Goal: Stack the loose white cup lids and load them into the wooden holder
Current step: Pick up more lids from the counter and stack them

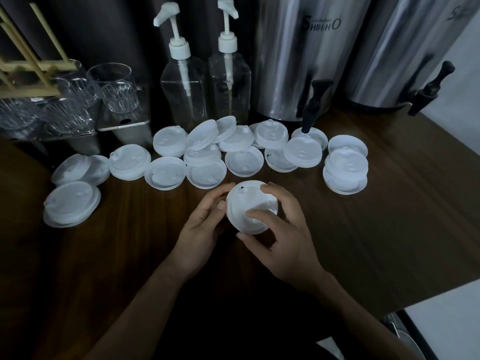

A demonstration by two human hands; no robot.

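Both hands, left hand (205, 219) and right hand (283, 240), grip a white lid (249, 201).

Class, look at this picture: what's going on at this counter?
A person grips what looks like a short stack of white lids between both hands, left hand on its left edge, right hand curled over its right. Many loose lids lie scattered on the wooden counter behind. The wooden holder, far left, shows no lids.

Short stack of white cup lids (250, 203) gripped btwn left hand (202, 224) & right hand (280, 229) near centre of the wood counter (389, 203), w/ many loose white lids (244, 162) strewn behind it, some dome-up, some flipped, several overlapping; wooden holder (26, 66) at far left rear.
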